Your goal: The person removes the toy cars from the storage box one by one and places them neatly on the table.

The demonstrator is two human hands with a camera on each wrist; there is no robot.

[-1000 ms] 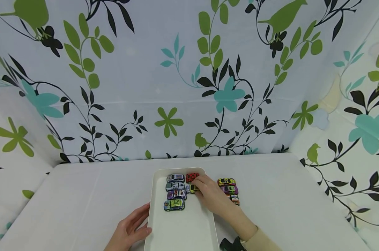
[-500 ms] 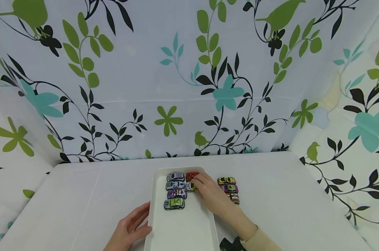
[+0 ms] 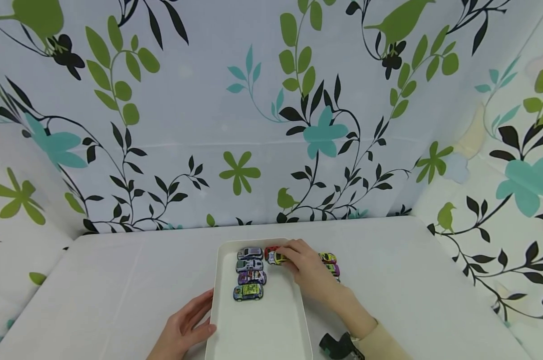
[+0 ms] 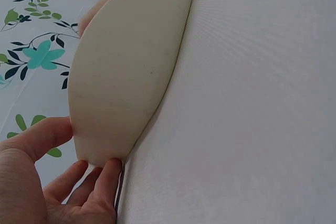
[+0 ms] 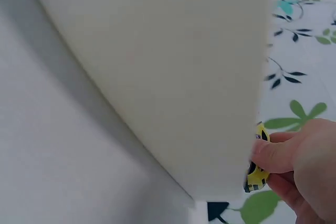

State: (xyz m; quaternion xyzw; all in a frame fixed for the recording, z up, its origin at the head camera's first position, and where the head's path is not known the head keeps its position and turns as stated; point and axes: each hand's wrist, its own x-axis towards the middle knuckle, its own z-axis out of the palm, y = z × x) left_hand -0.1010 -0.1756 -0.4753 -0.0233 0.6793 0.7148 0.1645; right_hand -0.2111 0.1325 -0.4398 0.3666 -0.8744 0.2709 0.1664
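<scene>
My right hand pinches a yellow toy car between thumb and fingers. In the head view that car overlaps a red toy car at the far end of a white tray. Left of it, a silver toy car, a pale blue toy car, a purple toy car and a green-and-blue toy car stand in a column. My left hand rests against the tray's left side, with the thumb at the rim and relaxed fingertips touching the outer wall.
Just right of the tray, a yellow toy car and a purple toy car lie on the white table, partly behind my right hand. A black device sits by the right wrist. Patterned cloth hangs behind the table.
My right hand has moved away from me with the pinched toy car, up to the red one. It now covers more of the cars right of the tray. My left hand stays put.
</scene>
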